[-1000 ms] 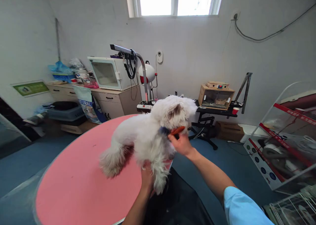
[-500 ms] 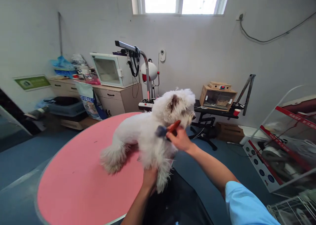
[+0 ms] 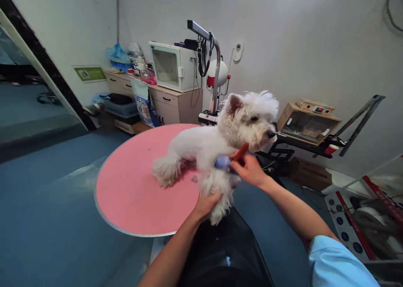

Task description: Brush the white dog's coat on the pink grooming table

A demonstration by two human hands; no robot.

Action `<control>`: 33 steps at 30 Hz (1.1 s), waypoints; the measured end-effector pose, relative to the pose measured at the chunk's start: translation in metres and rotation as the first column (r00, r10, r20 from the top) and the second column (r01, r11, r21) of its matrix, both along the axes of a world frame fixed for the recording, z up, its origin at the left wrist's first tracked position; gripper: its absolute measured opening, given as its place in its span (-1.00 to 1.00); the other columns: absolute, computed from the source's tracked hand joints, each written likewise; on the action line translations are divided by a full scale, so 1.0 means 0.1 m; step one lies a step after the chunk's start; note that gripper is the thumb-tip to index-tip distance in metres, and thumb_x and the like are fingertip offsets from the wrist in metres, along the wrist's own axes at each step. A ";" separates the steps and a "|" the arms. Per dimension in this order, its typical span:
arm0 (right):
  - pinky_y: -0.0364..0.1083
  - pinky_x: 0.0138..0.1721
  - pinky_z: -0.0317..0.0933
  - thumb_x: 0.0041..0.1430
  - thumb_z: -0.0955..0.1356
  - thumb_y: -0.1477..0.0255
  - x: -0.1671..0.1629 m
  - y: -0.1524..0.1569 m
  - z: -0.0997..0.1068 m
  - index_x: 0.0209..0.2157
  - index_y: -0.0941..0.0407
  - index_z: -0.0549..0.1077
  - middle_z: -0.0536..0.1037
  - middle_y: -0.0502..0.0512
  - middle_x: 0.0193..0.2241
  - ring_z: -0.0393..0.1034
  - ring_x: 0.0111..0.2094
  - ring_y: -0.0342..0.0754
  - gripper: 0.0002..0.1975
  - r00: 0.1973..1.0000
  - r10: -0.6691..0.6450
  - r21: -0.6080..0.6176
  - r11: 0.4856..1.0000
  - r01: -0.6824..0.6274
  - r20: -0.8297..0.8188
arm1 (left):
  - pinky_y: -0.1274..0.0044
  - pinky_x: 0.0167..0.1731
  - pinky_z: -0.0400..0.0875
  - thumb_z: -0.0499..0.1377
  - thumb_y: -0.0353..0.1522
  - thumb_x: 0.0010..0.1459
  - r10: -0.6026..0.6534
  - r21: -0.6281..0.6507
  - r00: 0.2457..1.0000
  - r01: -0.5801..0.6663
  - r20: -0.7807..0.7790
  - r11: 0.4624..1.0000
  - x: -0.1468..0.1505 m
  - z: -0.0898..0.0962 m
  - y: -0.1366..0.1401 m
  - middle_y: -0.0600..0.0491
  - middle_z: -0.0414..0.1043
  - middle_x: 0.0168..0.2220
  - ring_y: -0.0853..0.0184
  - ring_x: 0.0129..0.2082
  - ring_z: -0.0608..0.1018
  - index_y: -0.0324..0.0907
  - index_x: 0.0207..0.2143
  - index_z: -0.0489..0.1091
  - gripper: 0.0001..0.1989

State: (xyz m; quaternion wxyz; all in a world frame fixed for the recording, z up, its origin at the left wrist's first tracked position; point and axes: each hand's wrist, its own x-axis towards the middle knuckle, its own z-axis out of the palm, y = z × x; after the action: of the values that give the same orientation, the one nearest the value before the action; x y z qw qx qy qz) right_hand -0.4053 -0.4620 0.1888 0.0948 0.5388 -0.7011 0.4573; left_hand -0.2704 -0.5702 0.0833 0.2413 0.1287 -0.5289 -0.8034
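Observation:
A fluffy white dog [image 3: 201, 143] is on the round pink table [image 3: 135, 194], its head turned toward the right. My right hand [image 3: 250, 169] is closed round the brown handle of a slicker brush [image 3: 223, 162]. The brush's blue-grey head, a little blurred, lies at the fur of the dog's shoulder and upper front leg. Lower down, my left hand [image 3: 208, 204] grips the dog's front leg [image 3: 220, 194] near the table's edge, its fingers partly sunk in the fur. A small grey tuft [image 3: 194, 179] rests on the table under the dog's belly.
A grooming arm with black straps [image 3: 204, 48] rises behind the dog. Cabinets [image 3: 168, 100] carrying a white glass-fronted box [image 3: 166, 64] stand along the wall. On the right, a wooden case [image 3: 307, 123] and a red cup [image 3: 331, 149] sit on a black stand. A black apron [image 3: 229, 253] covers my lap.
My view has shifted, so the scene sits further right and the window is mostly out of frame. The dog's face has turned more toward me. The brush head has tilted and shows bluer.

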 end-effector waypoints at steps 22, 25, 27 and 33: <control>-0.02 -0.33 0.37 0.10 0.36 0.40 0.05 0.07 -0.13 -0.35 0.06 0.38 0.52 0.04 -0.42 0.45 -0.40 -0.02 -0.93 1.000 0.019 -0.017 1.000 -0.019 0.000 | 0.39 -0.16 0.47 0.30 -0.31 -0.28 0.057 -0.104 0.997 -0.052 0.054 0.993 -0.03 -0.05 -0.01 -0.09 0.60 -0.27 0.13 -0.22 0.58 -0.23 -0.34 0.52 -0.65; 0.01 -0.25 0.37 0.10 0.34 0.37 0.04 0.08 -0.10 -0.35 0.05 0.37 0.54 0.08 -0.35 0.47 -0.30 0.02 -0.93 0.991 -0.124 -0.205 0.972 0.112 -0.045 | 0.40 -0.19 0.47 0.30 -0.29 -0.29 0.081 -0.075 0.993 -0.074 0.090 0.994 -0.03 -0.07 0.01 -0.09 0.59 -0.29 0.14 -0.24 0.58 -0.24 -0.31 0.50 -0.60; 0.01 -0.22 0.36 0.11 0.34 0.36 0.04 0.07 -0.07 -0.35 0.05 0.38 0.54 0.08 -0.34 0.46 -0.27 0.02 -0.93 0.993 -0.114 -0.226 0.969 0.103 -0.040 | 0.42 -0.25 0.47 0.30 -0.28 -0.30 0.050 -0.054 0.993 -0.045 0.108 0.998 -0.04 -0.09 0.01 -0.07 0.58 -0.34 0.18 -0.31 0.58 -0.26 -0.32 0.49 -0.60; -0.01 -0.24 0.35 0.11 0.33 0.39 0.03 -0.04 -0.09 -0.34 0.09 0.40 0.54 0.11 -0.33 0.46 -0.32 0.01 -0.93 0.991 -0.135 -0.114 0.984 0.135 0.004 | 0.44 -0.26 0.47 0.31 -0.32 -0.26 0.052 -0.009 0.998 -0.053 -0.022 0.999 -0.03 -0.08 0.01 -0.07 0.56 -0.31 0.20 -0.30 0.57 -0.26 -0.26 0.46 -0.59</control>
State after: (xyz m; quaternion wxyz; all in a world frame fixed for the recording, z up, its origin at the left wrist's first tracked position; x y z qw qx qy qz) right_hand -0.4020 -0.4656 0.1802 0.1575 0.4845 -0.7086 0.4882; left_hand -0.2738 -0.5695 0.0751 0.2686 0.1327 -0.5268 -0.7955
